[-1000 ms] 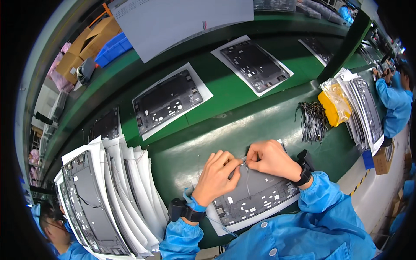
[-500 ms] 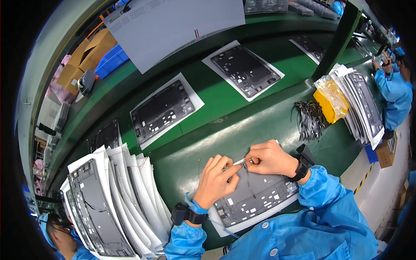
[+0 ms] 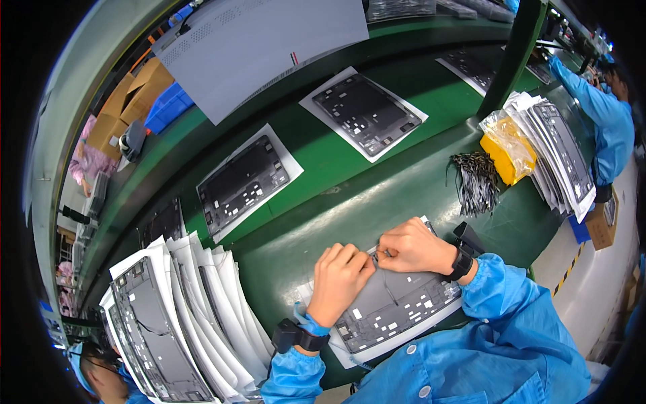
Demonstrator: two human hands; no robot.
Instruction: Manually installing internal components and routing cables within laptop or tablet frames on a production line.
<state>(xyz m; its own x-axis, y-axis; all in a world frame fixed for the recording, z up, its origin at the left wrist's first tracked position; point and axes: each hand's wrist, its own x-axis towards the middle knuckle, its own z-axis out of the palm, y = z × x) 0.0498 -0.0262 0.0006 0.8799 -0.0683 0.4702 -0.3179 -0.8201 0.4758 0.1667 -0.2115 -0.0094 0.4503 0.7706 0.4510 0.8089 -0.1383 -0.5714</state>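
At the left of the green bench (image 3: 282,242) leans a thick stack of dark flat panels (image 3: 155,337) interleaved with white sheets, a dark cable lying loosely across the top one; beyond it, more panels on sheets rest along a green belt (image 3: 296,202). The left hand (image 3: 344,273) has its fingers curled over the upper part of the work panel (image 3: 407,306), which lies on a white sheet in front of the person; I cannot tell whether they grip anything. Just beside it, the right hand (image 3: 404,250) appears to pinch the upper end of a thin dark cable (image 3: 392,293), though its fingers hide the contact. This panel looks partway done: the cable lies across it, its upper end seemingly not yet settled. Further right, a heap of dark strips (image 3: 474,185), a yellow bin (image 3: 508,158) and another panel stack (image 3: 565,151) suggest plenty left, though which panels are finished is unclear. The white patches on the panels are too small to read, and no brand is legible on them.
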